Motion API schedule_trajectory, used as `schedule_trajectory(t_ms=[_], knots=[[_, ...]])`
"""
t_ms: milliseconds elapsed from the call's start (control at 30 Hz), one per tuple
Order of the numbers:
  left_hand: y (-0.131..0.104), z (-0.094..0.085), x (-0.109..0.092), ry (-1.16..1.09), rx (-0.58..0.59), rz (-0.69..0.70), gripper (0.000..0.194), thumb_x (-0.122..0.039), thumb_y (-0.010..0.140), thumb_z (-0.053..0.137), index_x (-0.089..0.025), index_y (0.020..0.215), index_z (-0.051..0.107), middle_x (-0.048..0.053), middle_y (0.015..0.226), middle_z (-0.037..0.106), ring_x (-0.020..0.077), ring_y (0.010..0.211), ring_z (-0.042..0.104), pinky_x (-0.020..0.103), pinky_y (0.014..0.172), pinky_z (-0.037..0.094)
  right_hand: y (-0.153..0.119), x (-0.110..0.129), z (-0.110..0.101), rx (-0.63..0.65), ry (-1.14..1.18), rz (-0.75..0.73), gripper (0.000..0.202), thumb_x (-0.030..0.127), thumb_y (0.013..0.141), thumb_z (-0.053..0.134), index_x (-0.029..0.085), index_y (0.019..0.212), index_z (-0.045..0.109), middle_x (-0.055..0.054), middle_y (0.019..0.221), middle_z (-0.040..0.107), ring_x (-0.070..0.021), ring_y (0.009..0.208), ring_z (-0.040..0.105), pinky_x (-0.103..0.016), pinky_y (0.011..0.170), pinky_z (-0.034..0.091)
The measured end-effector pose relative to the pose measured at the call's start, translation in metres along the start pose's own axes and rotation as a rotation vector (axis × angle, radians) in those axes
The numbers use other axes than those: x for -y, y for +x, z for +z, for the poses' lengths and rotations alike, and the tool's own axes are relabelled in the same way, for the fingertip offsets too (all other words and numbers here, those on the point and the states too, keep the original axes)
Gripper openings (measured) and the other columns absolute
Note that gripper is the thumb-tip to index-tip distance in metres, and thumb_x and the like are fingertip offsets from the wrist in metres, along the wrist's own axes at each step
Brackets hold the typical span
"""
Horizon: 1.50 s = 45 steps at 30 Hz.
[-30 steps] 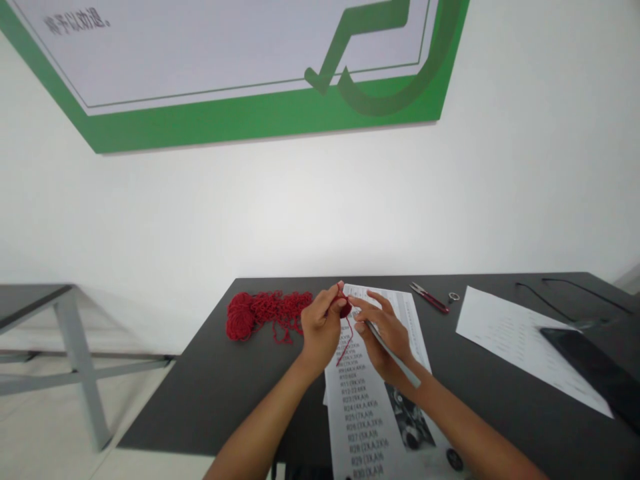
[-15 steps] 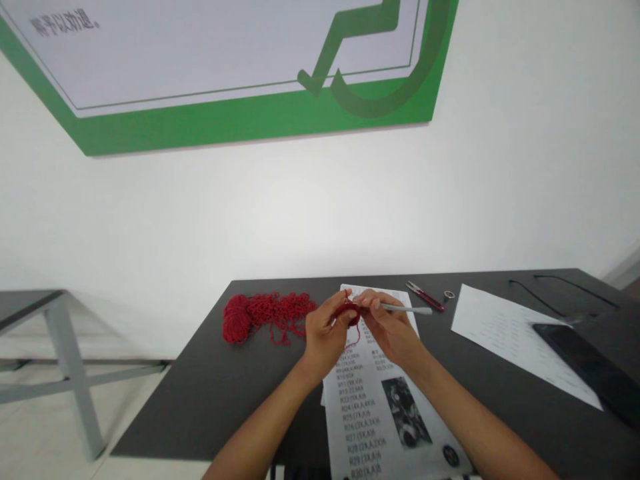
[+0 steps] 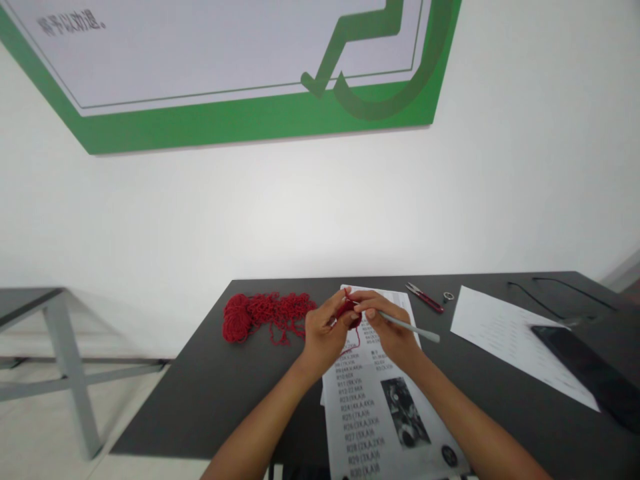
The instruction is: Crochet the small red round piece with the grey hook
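My left hand [image 3: 323, 331] is closed on a small red crocheted piece [image 3: 353, 318], with a strand of red yarn running over its raised index finger. In my right hand [image 3: 395, 329] is a crochet hook [image 3: 420, 331] with a grey handle; its tip end meets the red piece, and the handle points right and slightly down. The hook's very tip is too small to make out. A loop of yarn hangs below the piece. To the left lies a ball of red yarn [image 3: 237, 320] with loose, curly yarn [image 3: 283, 312] beside it. Beneath both hands is a printed sheet [image 3: 357, 417].
On the dark table [image 3: 210, 400], red-handled snips [image 3: 426, 298] and a small ring [image 3: 449, 296] lie behind my right hand. Farther right are another paper [image 3: 500, 340], a black phone [image 3: 580, 360] and dark glasses [image 3: 537, 300]. A second table [image 3: 30, 303] stands at far left.
The hook's handle has tilted further downward at its right end. My right hand's fingers have shifted around it, while my left hand has barely moved.
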State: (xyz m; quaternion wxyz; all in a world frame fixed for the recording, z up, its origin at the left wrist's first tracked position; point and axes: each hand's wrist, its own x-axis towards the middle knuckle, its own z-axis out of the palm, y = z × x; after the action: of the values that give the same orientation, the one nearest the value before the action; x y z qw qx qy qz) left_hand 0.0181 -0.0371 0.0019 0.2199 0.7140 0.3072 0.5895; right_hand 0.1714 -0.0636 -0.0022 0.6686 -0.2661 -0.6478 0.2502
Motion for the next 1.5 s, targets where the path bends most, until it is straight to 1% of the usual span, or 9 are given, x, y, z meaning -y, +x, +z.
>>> schedule_trajectory(t_ms=[133, 333, 433, 500, 600, 700, 933, 1300, 1500], knots=[[0.0, 0.001, 0.004, 0.06, -0.027, 0.06, 0.035, -0.017, 0.083, 0.072, -0.021, 0.118, 0.075, 0.004, 0.09, 0.081, 0.0155, 0.067, 0.074, 0.024, 0.064, 0.062, -0.001, -0.004, 0.002, -0.05, 0.001, 0.025, 0.015, 0.03, 0.098, 0.061, 0.029, 0.097, 0.076, -0.004, 0.107, 0.077, -0.0202, 0.104, 0.07, -0.037, 0.089, 0.058], [-0.006, 0.005, 0.013, 0.175, -0.09, 0.186, 0.03, -0.02, 0.089, 0.068, -0.021, 0.118, 0.075, 0.006, 0.087, 0.079, 0.0165, 0.074, 0.074, 0.025, 0.071, 0.061, -0.004, -0.005, 0.008, -0.108, -0.106, 0.031, 0.014, 0.028, 0.097, 0.062, 0.029, 0.098, 0.076, -0.004, 0.1, 0.076, -0.0213, 0.099, 0.071, -0.038, 0.087, 0.059], [-0.009, 0.011, 0.012, 0.049, -0.08, 0.023, 0.026, -0.024, 0.091, 0.066, -0.021, 0.114, 0.077, 0.005, 0.087, 0.079, 0.016, 0.07, 0.073, 0.025, 0.068, 0.06, -0.008, -0.005, 0.009, -0.142, -0.298, 0.036, 0.017, 0.03, 0.098, 0.06, 0.029, 0.099, 0.077, -0.005, 0.1, 0.075, -0.0214, 0.093, 0.072, -0.037, 0.081, 0.061], [-0.01, 0.016, 0.01, -0.14, -0.069, -0.174, 0.026, -0.032, 0.09, 0.068, -0.021, 0.111, 0.078, 0.004, 0.085, 0.079, 0.015, 0.063, 0.07, 0.025, 0.062, 0.06, -0.012, -0.008, 0.009, -0.17, -0.452, 0.001, 0.017, 0.032, 0.097, 0.061, 0.029, 0.102, 0.077, -0.006, 0.1, 0.074, -0.0217, 0.088, 0.071, -0.038, 0.076, 0.061], [-0.008, 0.019, 0.009, -0.484, -0.072, -0.422, 0.035, -0.044, 0.083, 0.076, -0.017, 0.106, 0.079, 0.006, 0.084, 0.079, 0.0152, 0.063, 0.07, 0.026, 0.06, 0.059, -0.015, -0.011, 0.008, -0.146, -0.576, -0.134, 0.016, 0.031, 0.094, 0.065, 0.031, 0.104, 0.077, -0.006, 0.1, 0.075, -0.0235, 0.091, 0.07, -0.042, 0.082, 0.06], [-0.003, 0.017, 0.011, -0.679, -0.076, -0.505, 0.04, -0.047, 0.074, 0.084, -0.016, 0.098, 0.08, 0.007, 0.084, 0.079, 0.0142, 0.067, 0.07, 0.024, 0.064, 0.057, -0.012, -0.007, 0.006, -0.068, -0.494, -0.167, 0.017, 0.028, 0.097, 0.061, 0.031, 0.105, 0.076, -0.004, 0.103, 0.075, -0.0211, 0.094, 0.071, -0.038, 0.083, 0.059], [0.0, 0.007, 0.012, -0.736, -0.082, -0.469, 0.043, -0.044, 0.065, 0.091, -0.014, 0.093, 0.079, 0.003, 0.073, 0.074, 0.0097, 0.06, 0.063, 0.02, 0.058, 0.05, -0.002, 0.003, 0.003, 0.004, -0.217, -0.135, 0.005, 0.023, 0.089, 0.071, 0.027, 0.09, 0.074, -0.002, 0.093, 0.073, -0.0169, 0.085, 0.07, -0.03, 0.074, 0.058], [0.008, -0.001, 0.003, -0.961, 0.01, -0.405, 0.035, -0.036, 0.069, 0.091, -0.017, 0.095, 0.078, -0.001, 0.062, 0.068, 0.0044, 0.042, 0.05, 0.018, 0.046, 0.042, -0.007, 0.005, 0.0, 0.036, -0.051, -0.043, 0.004, 0.029, 0.092, 0.07, 0.031, 0.092, 0.074, 0.0, 0.108, 0.078, -0.0162, 0.099, 0.074, -0.029, 0.088, 0.059], [0.01, -0.004, -0.001, -0.978, 0.002, -0.425, 0.034, -0.035, 0.069, 0.091, -0.017, 0.094, 0.079, 0.002, 0.067, 0.072, 0.0059, 0.045, 0.055, 0.017, 0.045, 0.042, -0.007, 0.011, 0.001, 0.034, -0.006, 0.047, 0.005, 0.034, 0.093, 0.069, 0.031, 0.09, 0.073, 0.001, 0.112, 0.08, -0.0177, 0.102, 0.076, -0.03, 0.088, 0.061]])
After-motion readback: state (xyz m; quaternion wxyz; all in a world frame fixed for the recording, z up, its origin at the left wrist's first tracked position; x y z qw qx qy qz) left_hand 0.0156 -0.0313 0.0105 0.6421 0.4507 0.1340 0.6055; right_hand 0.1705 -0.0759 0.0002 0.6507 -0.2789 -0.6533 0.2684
